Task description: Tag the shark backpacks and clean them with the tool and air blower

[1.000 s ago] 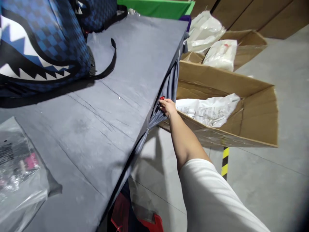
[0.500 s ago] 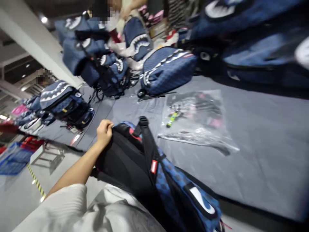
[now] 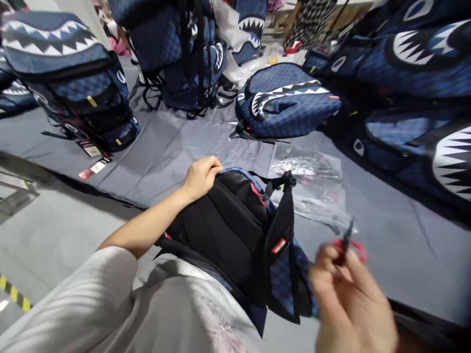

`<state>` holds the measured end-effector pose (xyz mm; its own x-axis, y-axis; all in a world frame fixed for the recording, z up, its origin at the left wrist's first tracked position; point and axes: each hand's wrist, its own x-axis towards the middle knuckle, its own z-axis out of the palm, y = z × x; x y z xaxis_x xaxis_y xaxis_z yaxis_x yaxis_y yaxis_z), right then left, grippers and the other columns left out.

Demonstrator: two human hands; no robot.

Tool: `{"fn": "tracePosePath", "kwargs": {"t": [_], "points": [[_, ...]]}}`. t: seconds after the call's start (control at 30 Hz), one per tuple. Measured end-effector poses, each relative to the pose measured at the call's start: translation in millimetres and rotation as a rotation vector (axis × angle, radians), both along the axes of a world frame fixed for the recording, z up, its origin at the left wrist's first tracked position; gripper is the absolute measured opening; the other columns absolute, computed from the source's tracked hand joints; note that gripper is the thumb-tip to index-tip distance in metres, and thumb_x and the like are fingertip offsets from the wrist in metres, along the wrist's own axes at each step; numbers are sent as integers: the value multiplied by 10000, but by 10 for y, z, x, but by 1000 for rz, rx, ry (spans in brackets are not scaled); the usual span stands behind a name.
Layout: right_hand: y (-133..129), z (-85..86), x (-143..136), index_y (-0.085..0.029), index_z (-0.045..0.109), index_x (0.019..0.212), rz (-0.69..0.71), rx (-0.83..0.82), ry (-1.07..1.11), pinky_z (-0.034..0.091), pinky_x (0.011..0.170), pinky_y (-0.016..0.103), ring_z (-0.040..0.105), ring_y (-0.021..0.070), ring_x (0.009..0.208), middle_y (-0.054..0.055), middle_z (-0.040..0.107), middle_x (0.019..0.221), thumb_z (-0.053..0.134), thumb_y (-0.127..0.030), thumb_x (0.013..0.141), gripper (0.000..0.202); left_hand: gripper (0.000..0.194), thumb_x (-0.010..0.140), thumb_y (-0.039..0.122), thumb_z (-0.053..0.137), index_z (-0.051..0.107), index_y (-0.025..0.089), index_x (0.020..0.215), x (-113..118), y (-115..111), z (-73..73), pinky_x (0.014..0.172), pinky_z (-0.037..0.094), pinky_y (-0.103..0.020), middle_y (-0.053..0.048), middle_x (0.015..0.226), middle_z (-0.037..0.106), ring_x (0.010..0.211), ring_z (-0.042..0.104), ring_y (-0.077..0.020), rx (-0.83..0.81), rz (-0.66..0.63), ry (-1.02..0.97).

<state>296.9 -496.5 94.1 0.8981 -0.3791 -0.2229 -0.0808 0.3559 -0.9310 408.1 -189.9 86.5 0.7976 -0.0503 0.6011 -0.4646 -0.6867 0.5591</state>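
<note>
A backpack with a black padded back and blue checked sides leans at the table's near edge, its back panel facing up toward me. My left hand is closed on its top edge. A black shoulder strap with a red-and-white label crosses its right side. At the lower right my right hand is raised, blurred, its fingers closed round small scissors with a dark pointed tip and a red loop. They are apart from the backpack. Beyond it a clear plastic bag lies flat, partly behind the strap.
A grey-covered table runs across the view. On it lie a blue shark-mouth backpack, a stack of backpacks at left and a large pile at right. Hang tags rest near the left stack.
My right hand has come into view holding the scissors. The view has swung, and the backpack in my left hand sits more upright, nearer the plastic bag.
</note>
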Motion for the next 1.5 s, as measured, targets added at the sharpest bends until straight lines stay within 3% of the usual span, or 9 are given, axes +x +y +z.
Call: {"fn": "tracePosePath", "kwargs": {"t": [0.1,0.17,0.23,0.37,0.47,0.67,0.83,1.03,1.5], "points": [[607,105,211,-251,596,736,19,146,36,468,414,178,662,122,644,-32,644,772,876,-314,548,343,136,904,133,533,571,196,789,-19,2,-11,693,450,-251,15,740,661,698,608,-125,-14,-19,31],[946,125,365,-239,579,807,101,24,-25,399,395,166,671,131,644,-20,666,824,827,-360,615,336,138,911,134,522,562,198,795,-40,-1,-12,692,448,-260,7,749,665,718,617,-137,4,-25,25],[1146,106,466,-239,585,883,118,-288,-141,391,417,199,664,148,626,6,678,862,729,-391,728,261,138,918,136,514,558,197,803,-56,-2,-13,685,443,-271,-5,762,667,738,622,-151,35,-19,6],[1154,75,518,-231,631,986,200,-1205,-363,517,656,352,680,242,802,83,700,939,501,-259,839,199,136,929,151,521,549,198,804,-51,6,-22,668,433,-279,-7,757,664,727,620,-162,42,-22,7],[1030,193,523,-220,627,1060,308,-1451,-357,513,734,389,677,267,867,97,706,949,403,-169,840,317,135,931,153,525,551,199,807,-61,4,-13,657,426,-278,-3,753,666,720,623,-162,44,-27,26],[958,514,673,-232,620,1115,264,-1564,-309,485,733,385,659,277,883,103,704,1001,460,-300,937,248,157,964,188,510,577,193,822,-216,-49,75,632,396,-282,-10,749,676,711,623,-160,116,54,-15],[947,476,825,-238,647,1084,407,-1590,-393,488,715,350,651,255,859,73,701,975,586,-410,903,257,210,988,202,465,581,192,813,-269,-72,78,635,401,-264,-12,749,675,730,628,-144,107,125,-57],[869,486,998,-226,703,1064,439,-1581,-453,473,702,352,637,272,861,84,681,923,626,-503,888,337,189,989,201,452,578,193,848,-203,-58,48,661,436,-247,8,765,685,703,638,-126,45,38,-16],[963,564,1477,-213,771,983,727,-1507,-524,444,701,335,619,213,758,37,681,842,718,-381,813,245,261,1017,335,461,557,198,816,-144,-62,46,660,433,-247,23,721,644,675,611,-110,-4,48,-8]]}}
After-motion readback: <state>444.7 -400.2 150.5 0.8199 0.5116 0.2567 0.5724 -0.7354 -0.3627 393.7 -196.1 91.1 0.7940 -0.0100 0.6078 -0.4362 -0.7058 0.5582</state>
